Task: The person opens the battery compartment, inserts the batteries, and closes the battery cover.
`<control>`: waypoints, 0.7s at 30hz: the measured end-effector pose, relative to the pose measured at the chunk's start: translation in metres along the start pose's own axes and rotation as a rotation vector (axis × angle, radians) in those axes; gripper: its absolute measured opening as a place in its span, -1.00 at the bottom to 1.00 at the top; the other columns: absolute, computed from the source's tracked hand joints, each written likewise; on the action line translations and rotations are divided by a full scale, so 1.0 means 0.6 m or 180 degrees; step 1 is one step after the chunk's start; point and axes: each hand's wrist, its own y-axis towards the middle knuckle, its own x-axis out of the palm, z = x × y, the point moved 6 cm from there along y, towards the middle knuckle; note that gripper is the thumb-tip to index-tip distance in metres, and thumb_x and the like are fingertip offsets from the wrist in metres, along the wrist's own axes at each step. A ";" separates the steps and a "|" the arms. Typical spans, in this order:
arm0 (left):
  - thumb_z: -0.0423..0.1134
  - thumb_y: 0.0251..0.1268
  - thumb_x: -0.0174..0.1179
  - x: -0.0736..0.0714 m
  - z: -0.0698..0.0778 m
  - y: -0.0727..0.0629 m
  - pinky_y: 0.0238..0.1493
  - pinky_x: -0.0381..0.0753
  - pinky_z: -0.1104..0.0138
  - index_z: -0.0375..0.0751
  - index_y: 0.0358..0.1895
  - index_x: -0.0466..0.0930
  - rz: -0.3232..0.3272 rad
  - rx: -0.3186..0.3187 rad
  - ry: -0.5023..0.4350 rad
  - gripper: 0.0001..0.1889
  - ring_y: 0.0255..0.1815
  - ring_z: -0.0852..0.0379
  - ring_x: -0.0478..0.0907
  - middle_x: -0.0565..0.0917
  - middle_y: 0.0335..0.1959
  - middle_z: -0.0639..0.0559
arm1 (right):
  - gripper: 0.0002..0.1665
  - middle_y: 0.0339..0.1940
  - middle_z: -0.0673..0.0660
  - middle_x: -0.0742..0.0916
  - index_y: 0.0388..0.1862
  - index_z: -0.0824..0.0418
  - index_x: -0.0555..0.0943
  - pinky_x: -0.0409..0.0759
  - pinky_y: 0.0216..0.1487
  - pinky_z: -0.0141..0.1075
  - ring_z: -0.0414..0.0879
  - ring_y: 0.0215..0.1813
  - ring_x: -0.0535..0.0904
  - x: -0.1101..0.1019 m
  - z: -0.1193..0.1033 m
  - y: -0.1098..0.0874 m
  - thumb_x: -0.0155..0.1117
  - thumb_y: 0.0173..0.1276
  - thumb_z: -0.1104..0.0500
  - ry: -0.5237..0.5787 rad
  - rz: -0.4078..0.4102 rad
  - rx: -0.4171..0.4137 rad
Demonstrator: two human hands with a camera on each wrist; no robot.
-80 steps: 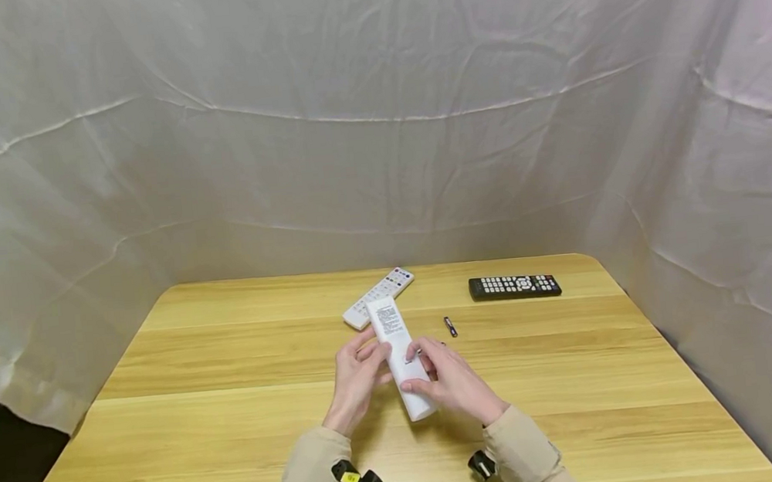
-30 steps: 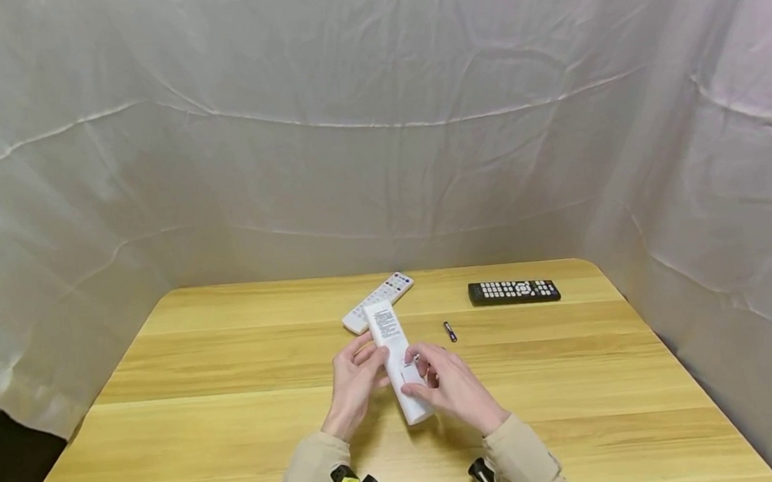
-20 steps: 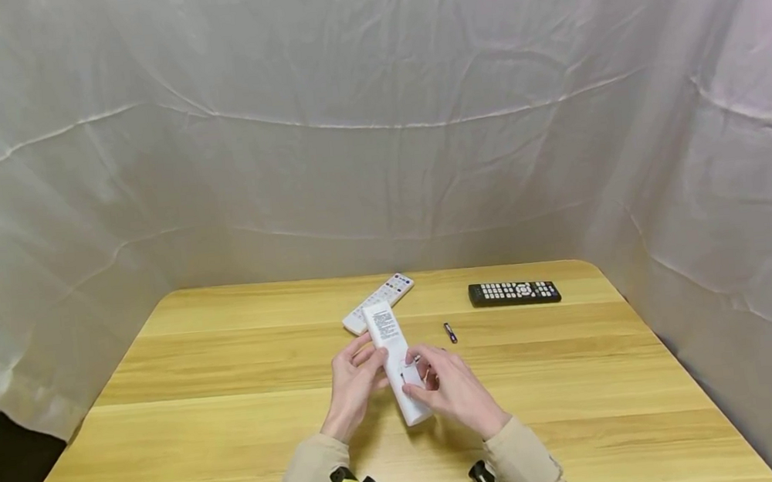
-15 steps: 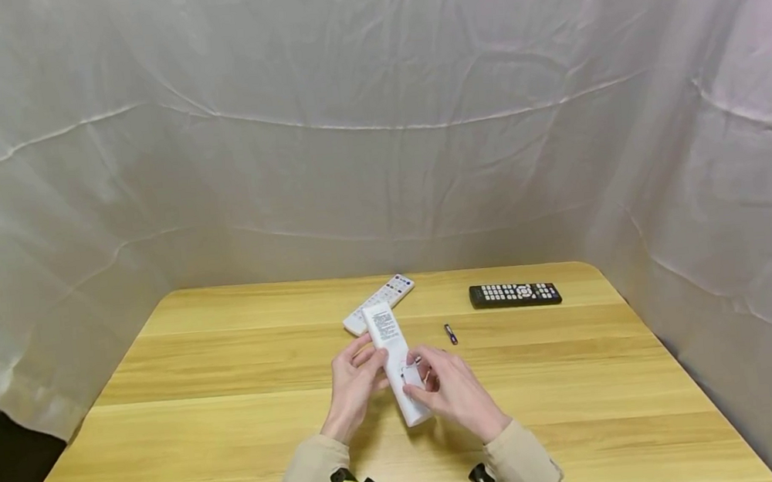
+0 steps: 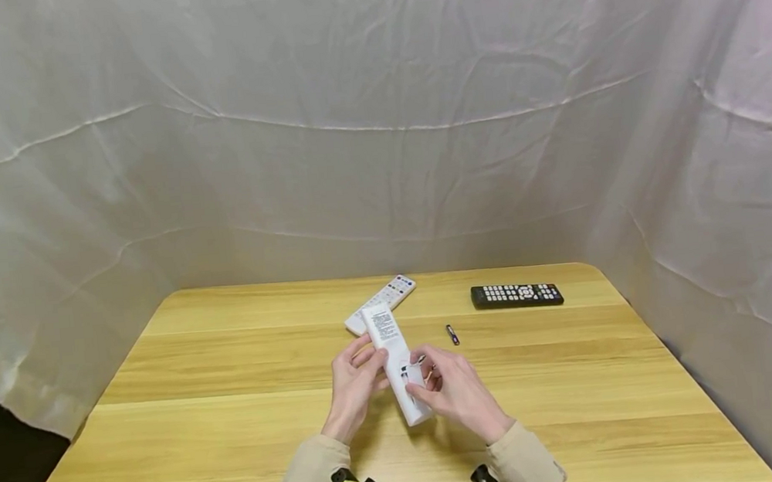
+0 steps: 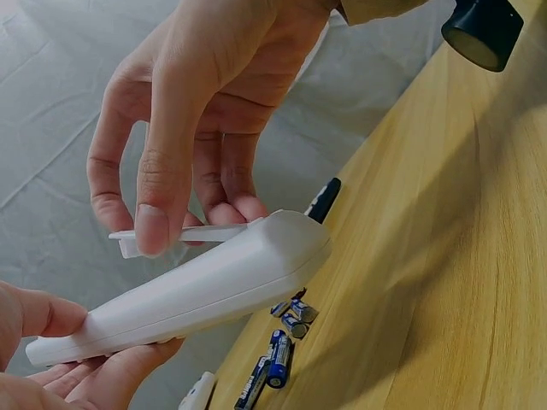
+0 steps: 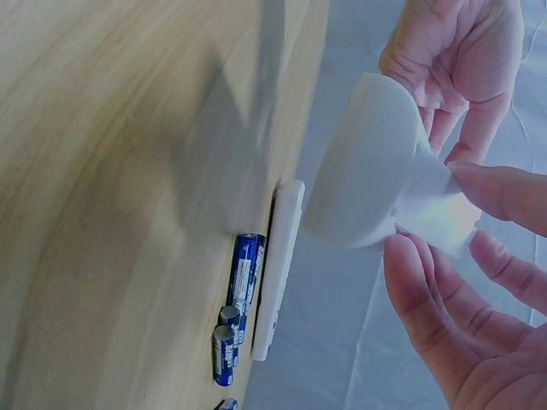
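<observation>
A white remote control (image 5: pixel 382 327) lies back side up between the hands, its printed label toward the far end. My left hand (image 5: pixel 353 388) grips it by the sides, thumb on top and fingers beneath. My right hand (image 5: pixel 461 389) pinches the battery cover (image 6: pixel 209 232) between thumb and fingers. In the left wrist view the cover stands tilted up from the remote's back, its raised end apart from it. Part of the battery compartment (image 5: pixel 404 376) shows dark under it. Several blue batteries (image 7: pixel 245 266) rest on the table past the remote; the head view shows one battery (image 5: pixel 452 335) plainly.
Another white remote (image 5: pixel 394 291) lies buttons up behind the held one, which overlaps it in the head view. A black remote (image 5: pixel 517 295) is at the back right of the wooden table (image 5: pixel 222 427). Grey cloth (image 5: pixel 378 156) hangs around the back and sides.
The battery cover, flat on the remote's back a second ago, has been lifted at one end by the right hand, baring the compartment. The left hand keeps its grip in nearly the same place.
</observation>
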 end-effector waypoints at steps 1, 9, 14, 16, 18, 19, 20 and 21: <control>-0.46 0.39 0.13 0.000 0.000 0.000 -0.21 0.86 0.28 -0.46 0.38 0.34 0.0006 -0.0004 0.0001 -0.49 -0.25 0.12 0.74 0.62 0.10 -0.48 | -0.66 -0.41 0.04 0.71 -0.14 0.18 0.59 0.62 -0.42 -0.51 -0.26 -0.43 0.55 -0.001 -0.001 0.000 0.52 0.15 0.29 0.0015 0.0010 -0.0001; -0.45 0.41 0.12 -0.004 -0.001 -0.004 -0.22 0.86 0.29 -0.48 0.39 0.31 0.0067 -0.0045 0.0041 -0.48 -0.25 0.13 0.73 0.60 0.13 -0.51 | -0.64 -0.36 0.10 0.72 -0.08 0.21 0.59 0.68 -0.36 -0.49 -0.22 -0.39 0.58 -0.003 0.006 -0.001 0.51 0.17 0.29 0.0265 -0.0075 0.0145; -0.43 0.42 0.12 -0.007 0.001 -0.005 -0.18 0.86 0.27 -0.48 0.40 0.30 0.0092 -0.0070 0.0059 -0.48 -0.23 0.12 0.73 0.58 0.17 -0.51 | -0.63 -0.30 0.18 0.72 -0.05 0.26 0.57 0.71 -0.31 -0.49 -0.20 -0.35 0.62 -0.007 0.020 0.001 0.49 0.20 0.29 0.0626 -0.0134 0.0211; -0.42 0.43 0.12 -0.008 0.001 -0.004 -0.17 0.86 0.27 -0.47 0.40 0.30 0.0102 -0.0075 0.0060 -0.48 -0.23 0.12 0.73 0.57 0.18 -0.52 | -0.63 -0.29 0.22 0.72 -0.05 0.27 0.56 0.72 -0.30 -0.47 -0.18 -0.35 0.63 -0.010 0.024 0.001 0.49 0.20 0.29 0.0750 -0.0144 0.0189; -0.42 0.43 0.12 -0.009 0.001 -0.004 -0.17 0.86 0.27 -0.47 0.40 0.30 0.0113 -0.0080 0.0046 -0.48 -0.23 0.13 0.72 0.57 0.18 -0.52 | -0.63 -0.28 0.24 0.73 -0.05 0.27 0.56 0.72 -0.28 -0.45 -0.17 -0.34 0.64 -0.014 0.028 0.000 0.50 0.20 0.28 0.0811 -0.0135 0.0173; -0.43 0.43 0.12 -0.010 0.000 -0.004 -0.18 0.86 0.28 -0.47 0.40 0.29 0.0120 -0.0082 0.0038 -0.48 -0.23 0.13 0.73 0.57 0.18 -0.52 | -0.63 -0.28 0.24 0.73 -0.06 0.26 0.56 0.72 -0.27 -0.45 -0.17 -0.34 0.64 -0.016 0.030 0.000 0.50 0.20 0.27 0.0816 -0.0126 0.0170; -0.43 0.43 0.12 -0.011 0.000 -0.004 -0.18 0.86 0.28 -0.47 0.40 0.29 0.0127 -0.0084 0.0031 -0.48 -0.23 0.13 0.73 0.57 0.18 -0.52 | -0.63 -0.28 0.23 0.73 -0.06 0.26 0.57 0.73 -0.26 -0.44 -0.18 -0.34 0.63 -0.018 0.032 -0.001 0.50 0.20 0.27 0.0814 -0.0114 0.0177; -0.43 0.43 0.12 -0.012 0.000 -0.004 -0.18 0.86 0.28 -0.47 0.40 0.29 0.0135 -0.0086 0.0025 -0.48 -0.23 0.13 0.73 0.57 0.19 -0.52 | -0.63 -0.29 0.22 0.73 -0.06 0.25 0.57 0.73 -0.25 -0.44 -0.18 -0.34 0.63 -0.020 0.035 -0.001 0.50 0.20 0.27 0.0810 -0.0102 0.0194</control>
